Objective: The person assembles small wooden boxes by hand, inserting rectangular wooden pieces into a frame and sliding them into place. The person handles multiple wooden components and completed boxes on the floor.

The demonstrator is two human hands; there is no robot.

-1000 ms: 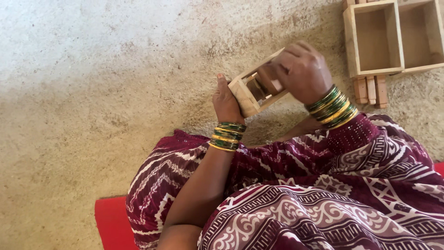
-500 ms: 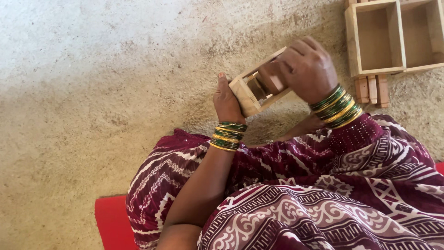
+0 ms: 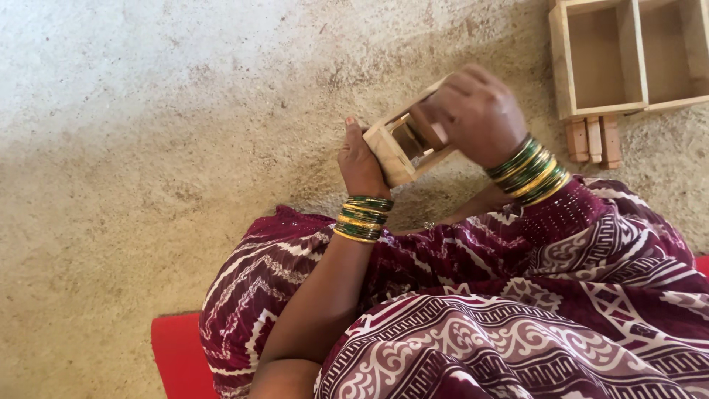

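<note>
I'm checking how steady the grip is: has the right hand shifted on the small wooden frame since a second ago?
Yes, slightly. The right hand has slid left along the small wooden frame, farther from the open wooden box on the ground.

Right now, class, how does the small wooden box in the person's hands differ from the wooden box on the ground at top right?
The small wooden box is held tilted in both hands; the large wooden box lies flat on the ground, untouched. The held one is smaller. Both are pale, open-topped wood.

My left hand [image 3: 362,164] is raised in front of me, palm turned inward, fingers closed in a grip. My right hand [image 3: 476,114] is curled over from above, wrist bent, forearm angled inward.
</note>
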